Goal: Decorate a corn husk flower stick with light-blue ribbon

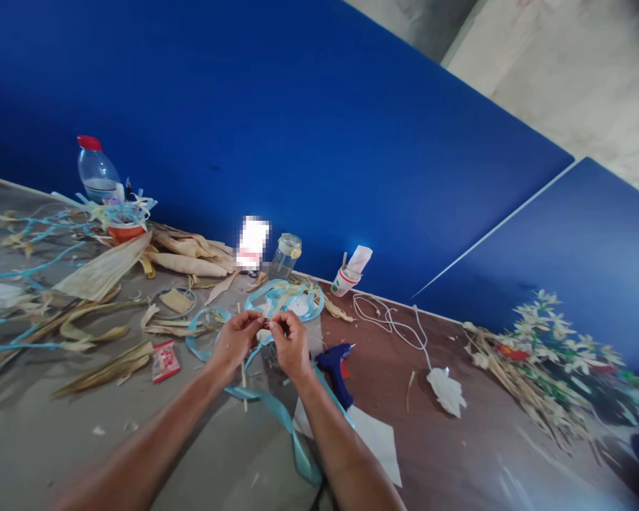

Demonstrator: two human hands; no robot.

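Observation:
My left hand [238,338] and my right hand [291,342] meet at the middle of the table, fingertips nearly touching. Both are pinched closed around something small between them, too small to make out. Light blue ribbon [282,411] curls behind, beside and below my hands. A thin pale stick [243,383] lies under my left wrist. Right of my right hand is a blue glue gun [339,372]. White paper [378,440] lies partly beneath my right forearm.
Dried husks [192,255], a red packet [165,361] and a bottle [96,170] are left. A glass jar [285,257], lit screen [253,243] and cup [345,281] stand near the blue partition [298,142]. White cable [388,321] and flowers [548,333] are right.

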